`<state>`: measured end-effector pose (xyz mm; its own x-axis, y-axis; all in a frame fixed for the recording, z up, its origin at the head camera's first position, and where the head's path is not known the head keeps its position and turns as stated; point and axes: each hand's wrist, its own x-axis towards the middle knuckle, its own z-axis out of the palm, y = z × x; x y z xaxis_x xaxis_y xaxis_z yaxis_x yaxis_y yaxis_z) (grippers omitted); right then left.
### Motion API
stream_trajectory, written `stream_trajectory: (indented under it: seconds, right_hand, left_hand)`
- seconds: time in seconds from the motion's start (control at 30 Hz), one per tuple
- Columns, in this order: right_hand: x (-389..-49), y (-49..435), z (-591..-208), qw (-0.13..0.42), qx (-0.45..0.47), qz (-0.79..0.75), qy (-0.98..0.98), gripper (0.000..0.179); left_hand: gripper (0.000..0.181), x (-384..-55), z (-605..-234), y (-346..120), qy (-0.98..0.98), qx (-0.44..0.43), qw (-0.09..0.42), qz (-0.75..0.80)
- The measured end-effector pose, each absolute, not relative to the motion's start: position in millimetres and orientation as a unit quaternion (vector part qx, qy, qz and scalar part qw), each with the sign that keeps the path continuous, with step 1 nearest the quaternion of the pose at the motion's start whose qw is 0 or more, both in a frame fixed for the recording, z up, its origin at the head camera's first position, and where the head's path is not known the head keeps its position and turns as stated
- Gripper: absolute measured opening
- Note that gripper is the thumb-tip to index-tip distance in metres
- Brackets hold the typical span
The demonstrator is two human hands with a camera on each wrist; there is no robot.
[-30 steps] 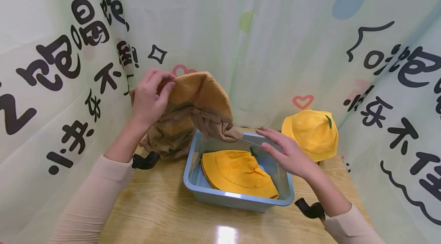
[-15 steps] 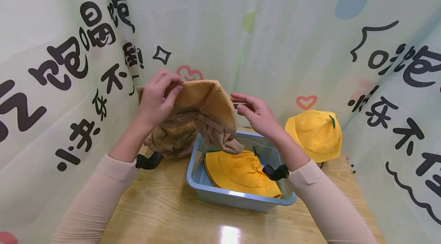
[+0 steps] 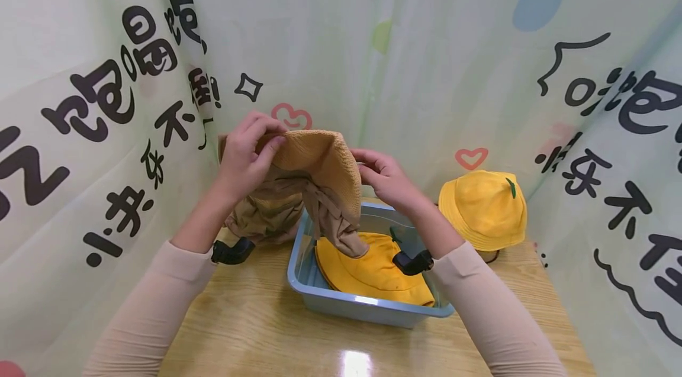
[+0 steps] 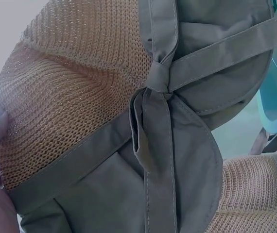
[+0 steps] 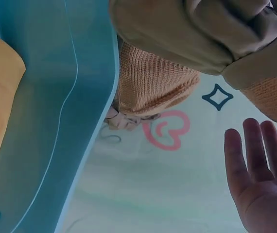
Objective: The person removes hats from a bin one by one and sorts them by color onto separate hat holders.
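Observation:
My left hand [image 3: 247,155] grips the brim of a brown sun hat [image 3: 319,155] with a woven tan side, thumb in front. At the opposite brim edge, my right hand [image 3: 389,179] pinches with thumb and index finger; its other fingers [image 5: 255,150] are straight in the right wrist view. A knotted fabric band [image 4: 158,77] shows close up in the left wrist view. The hat's cloth hangs over a blue plastic bin [image 3: 351,294], where a folded yellow bucket hat [image 3: 383,276] lies. Behind the held hat sits more brown cloth and woven tan material [image 3: 269,211], partly hidden.
Another yellow bucket hat [image 3: 482,211] with a green leaf stands right of the bin on a stand partly seen. The wooden table [image 3: 256,318] is bounded by a printed curtain [image 3: 319,39] at the back and both sides.
My right hand has moved left from above the bin to the hat's brim and now pinches it. The held hat has come down slightly, its cloth hanging lower into the bin.

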<state>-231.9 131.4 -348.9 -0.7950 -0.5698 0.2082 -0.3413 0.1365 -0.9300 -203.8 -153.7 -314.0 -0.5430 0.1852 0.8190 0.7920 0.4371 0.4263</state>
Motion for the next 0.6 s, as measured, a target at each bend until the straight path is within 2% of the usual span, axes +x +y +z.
stream_trajectory:
  seconds: [0.43, 0.6]
  right_hand:
    - [-234, 124, -356, 0.119, -0.315, -0.620, 0.708, 0.046]
    - [-233, 118, -359, 0.117, -0.322, -0.613, 0.712, 0.039]
  left_hand:
    - [0.008, -209, -320, -155, -0.758, -0.306, 0.356, -0.454]
    - [0.008, -209, -322, -153, -0.760, -0.304, 0.349, -0.456]
